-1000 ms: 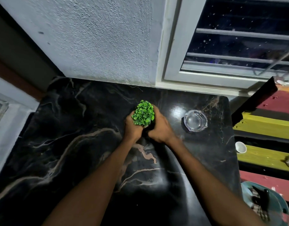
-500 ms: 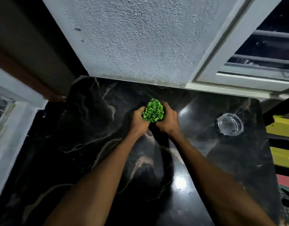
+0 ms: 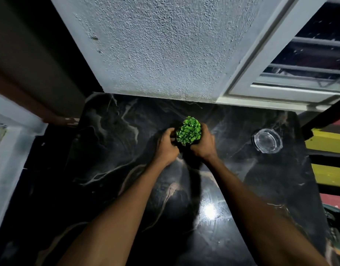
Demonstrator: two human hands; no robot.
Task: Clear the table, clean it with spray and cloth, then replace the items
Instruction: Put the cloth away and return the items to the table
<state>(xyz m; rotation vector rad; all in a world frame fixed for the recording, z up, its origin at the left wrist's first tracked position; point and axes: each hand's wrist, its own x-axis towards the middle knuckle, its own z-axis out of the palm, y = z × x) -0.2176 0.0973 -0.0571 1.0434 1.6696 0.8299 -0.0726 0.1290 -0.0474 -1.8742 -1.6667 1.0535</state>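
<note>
**Two hands on one small green plant, mid-table**

Over on the left, a pale window frame (image 3: 6,150) edges into view, blurred, with a dark brown band of wall beside it. Moving in, the table (image 3: 111,179) spreads wide: black polished stone, glossy, shot through with pale tan and white veins, a bright lamp glare bouncing off its near half. Behind it rises a white wall (image 3: 161,45), rough and pebbled like coarse plaster, meeting the table's far edge.

Centre stage now! The left hand (image 3: 168,147) has its fingers curled in against the left side of the plant (image 3: 189,133), a rounded clump of tiny bright green leaves; the right hand (image 3: 203,144) wraps the other side, fingers bent round it. The plant sits toward the far middle of the table; its base is hidden by the hands, so whether it touches the stone I cannot tell.

Further right, well apart from the hands, a clear glass ashtray (image 3: 267,141) rests near the table's right edge, round-bowled with notched corners. Beyond, a white window frame (image 3: 261,73) with horizontal bars, and yellow and red painted slats (image 3: 330,143).
</note>
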